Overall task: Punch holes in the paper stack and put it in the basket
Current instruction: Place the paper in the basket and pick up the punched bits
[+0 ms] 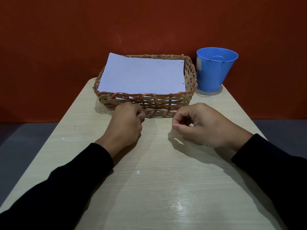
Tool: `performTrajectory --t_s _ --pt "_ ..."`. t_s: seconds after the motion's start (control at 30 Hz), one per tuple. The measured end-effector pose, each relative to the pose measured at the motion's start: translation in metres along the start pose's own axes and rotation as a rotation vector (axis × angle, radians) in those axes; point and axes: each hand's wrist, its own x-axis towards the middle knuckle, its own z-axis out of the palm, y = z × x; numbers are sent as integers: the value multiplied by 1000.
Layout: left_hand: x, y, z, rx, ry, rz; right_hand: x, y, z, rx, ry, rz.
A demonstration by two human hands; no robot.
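1. Table [159,188]: pale wood-grain top with a glossy sheen toward 6 o'clock, running from your near edge up to the far wall. Two small white paper dots lie on it, one [138,172] near the middle toward 7 o'clock, the other [63,138] out at 9 o'clock near the left edge.

2. Blue bucket [216,70]: at your 1 o'clock, upright on the far right corner of the table, open mouth up, thin wire handle hanging down, a pale label on its left side.

3. Wall [66,39]: plain rust-red, across 12 o'clock.

4. Floor [20,138]: grey, at 9 and 3 o'clock.
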Motion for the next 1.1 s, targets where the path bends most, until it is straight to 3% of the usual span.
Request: performTrajectory --t_s 0.2,0.43,0.73,1.0,1.1 --pt "-4 4 -14 -177 61 -88 1 1 1 -11 18 -22" --pt "0 -3 -9 18 -62 49 0 0 1 -10 20 -14" --pt "14 8 -4 46 -63 -35 2 0 1 -12 13 -4" --pt "6 7 2 243 -63 40 0 -2 1 -24 16 9" --pt "4 1 2 148 -73 9 -1 -2 2 -29 22 8"
